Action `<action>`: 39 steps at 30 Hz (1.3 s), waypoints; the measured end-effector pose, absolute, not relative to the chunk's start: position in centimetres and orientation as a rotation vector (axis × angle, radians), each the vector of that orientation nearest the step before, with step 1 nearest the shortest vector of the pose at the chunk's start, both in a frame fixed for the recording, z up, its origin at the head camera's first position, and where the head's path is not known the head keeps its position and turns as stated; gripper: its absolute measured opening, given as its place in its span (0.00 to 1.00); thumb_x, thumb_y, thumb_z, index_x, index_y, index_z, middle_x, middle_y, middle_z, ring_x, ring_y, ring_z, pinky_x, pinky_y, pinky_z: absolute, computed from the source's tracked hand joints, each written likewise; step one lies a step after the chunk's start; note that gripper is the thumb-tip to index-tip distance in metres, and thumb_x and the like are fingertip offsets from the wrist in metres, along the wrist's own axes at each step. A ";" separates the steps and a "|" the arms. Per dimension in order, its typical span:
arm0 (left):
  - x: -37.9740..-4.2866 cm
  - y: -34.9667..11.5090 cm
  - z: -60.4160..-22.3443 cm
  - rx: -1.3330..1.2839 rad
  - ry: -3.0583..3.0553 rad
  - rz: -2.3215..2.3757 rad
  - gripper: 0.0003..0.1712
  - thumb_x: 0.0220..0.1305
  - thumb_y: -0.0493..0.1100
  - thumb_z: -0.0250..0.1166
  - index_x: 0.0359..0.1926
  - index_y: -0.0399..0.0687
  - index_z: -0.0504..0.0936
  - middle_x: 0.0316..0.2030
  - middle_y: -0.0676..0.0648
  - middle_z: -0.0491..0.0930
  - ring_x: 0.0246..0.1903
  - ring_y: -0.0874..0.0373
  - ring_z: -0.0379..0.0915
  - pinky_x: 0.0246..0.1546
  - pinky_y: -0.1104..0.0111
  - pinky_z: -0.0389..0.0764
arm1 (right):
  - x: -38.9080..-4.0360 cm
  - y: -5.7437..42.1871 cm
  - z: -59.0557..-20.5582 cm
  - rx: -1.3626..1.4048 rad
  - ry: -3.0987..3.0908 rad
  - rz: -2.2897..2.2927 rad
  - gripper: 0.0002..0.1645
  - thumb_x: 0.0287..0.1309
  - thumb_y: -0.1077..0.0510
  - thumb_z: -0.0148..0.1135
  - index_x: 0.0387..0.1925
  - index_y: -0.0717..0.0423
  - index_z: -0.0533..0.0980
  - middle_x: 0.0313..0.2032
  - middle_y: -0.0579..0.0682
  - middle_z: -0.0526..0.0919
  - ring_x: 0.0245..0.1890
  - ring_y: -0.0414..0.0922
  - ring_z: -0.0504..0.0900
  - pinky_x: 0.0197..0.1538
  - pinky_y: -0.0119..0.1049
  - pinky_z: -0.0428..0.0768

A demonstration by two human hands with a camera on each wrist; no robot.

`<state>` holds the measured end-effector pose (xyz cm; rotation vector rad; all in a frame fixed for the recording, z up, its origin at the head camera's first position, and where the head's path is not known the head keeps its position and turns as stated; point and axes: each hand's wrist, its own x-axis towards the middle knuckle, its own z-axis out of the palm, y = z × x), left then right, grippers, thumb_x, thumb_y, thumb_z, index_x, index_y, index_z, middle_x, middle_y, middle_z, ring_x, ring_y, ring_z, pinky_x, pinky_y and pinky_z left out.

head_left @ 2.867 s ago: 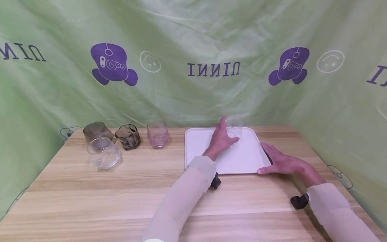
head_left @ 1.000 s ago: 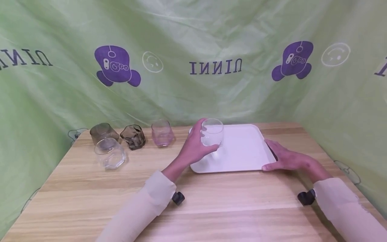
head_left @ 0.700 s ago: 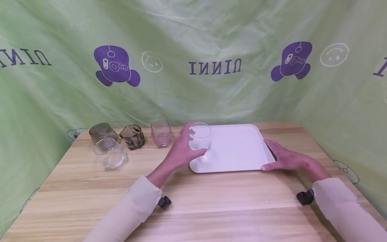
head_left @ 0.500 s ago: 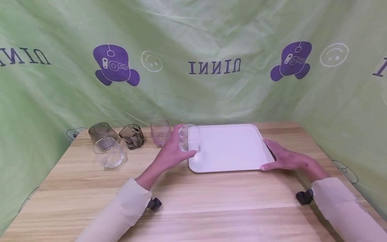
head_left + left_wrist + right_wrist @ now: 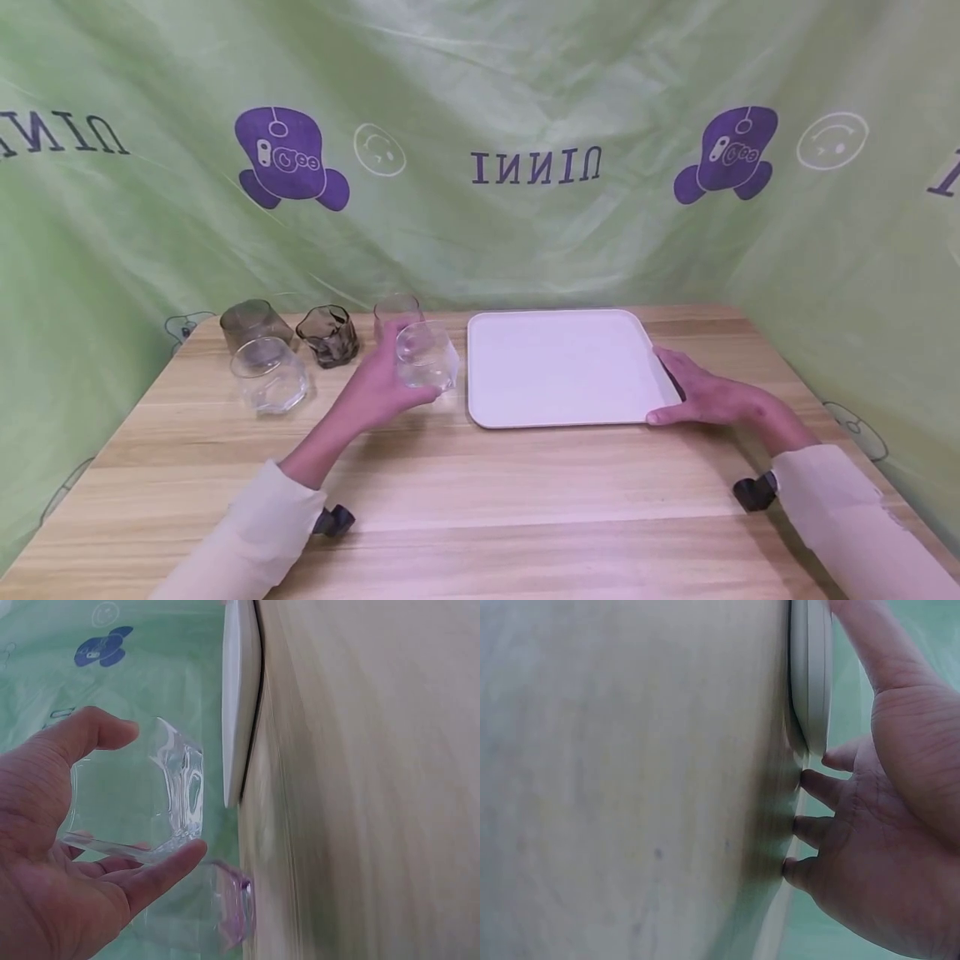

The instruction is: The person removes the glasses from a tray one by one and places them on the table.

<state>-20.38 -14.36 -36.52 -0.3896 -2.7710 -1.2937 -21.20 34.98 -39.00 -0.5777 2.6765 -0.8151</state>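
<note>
My left hand (image 5: 382, 379) grips a clear drinking glass (image 5: 431, 367), thumb on the near side and fingers on the far side. In the left wrist view the glass (image 5: 176, 791) is held above the tabletop, near a pink-tinted glass (image 5: 232, 904). From the head view it partly covers that pink glass (image 5: 397, 308). My right hand (image 5: 705, 392) rests at the right side of a white rectangular tray (image 5: 562, 367), thumb by its front right corner. In the right wrist view, spread fingers (image 5: 821, 787) reach down to the table beside the tray's edge.
On the left of the wooden table (image 5: 480, 508) stand a smoky grey glass (image 5: 243, 321), a clear faceted glass (image 5: 273, 387) and a dark wavy glass (image 5: 330, 337). A green printed curtain (image 5: 525, 233) hangs behind the table and at both sides.
My left hand has carried the clear glass leftward, from over the tray's back right to the space left of the tray, before the pink glass. My right hand stays at the tray's side.
</note>
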 end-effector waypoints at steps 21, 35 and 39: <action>-19.4 -20.4 -36.9 -0.259 -2.838 -1.223 0.63 0.50 0.51 0.82 0.76 0.44 0.50 0.66 0.25 0.67 0.60 0.28 0.69 0.57 0.35 0.72 | -21.0 35.1 -39.0 -0.590 2.678 -0.815 0.73 0.54 0.45 0.77 0.78 0.72 0.37 0.74 0.78 0.42 0.73 0.76 0.44 0.68 0.76 0.48; -19.7 -22.2 -37.5 -0.260 -2.836 -1.220 0.60 0.50 0.51 0.83 0.72 0.40 0.51 0.67 0.22 0.63 0.64 0.23 0.62 0.62 0.31 0.65 | -21.3 34.8 -38.7 -0.568 2.667 -0.807 0.73 0.55 0.44 0.77 0.78 0.72 0.36 0.74 0.77 0.42 0.73 0.75 0.44 0.69 0.75 0.48; -19.7 -22.4 -37.7 -0.249 -2.847 -1.235 0.60 0.50 0.50 0.83 0.72 0.41 0.51 0.68 0.23 0.61 0.66 0.23 0.60 0.63 0.32 0.63 | -21.2 34.8 -38.7 -0.571 2.661 -0.809 0.73 0.54 0.45 0.77 0.78 0.72 0.36 0.74 0.77 0.42 0.73 0.75 0.45 0.68 0.75 0.49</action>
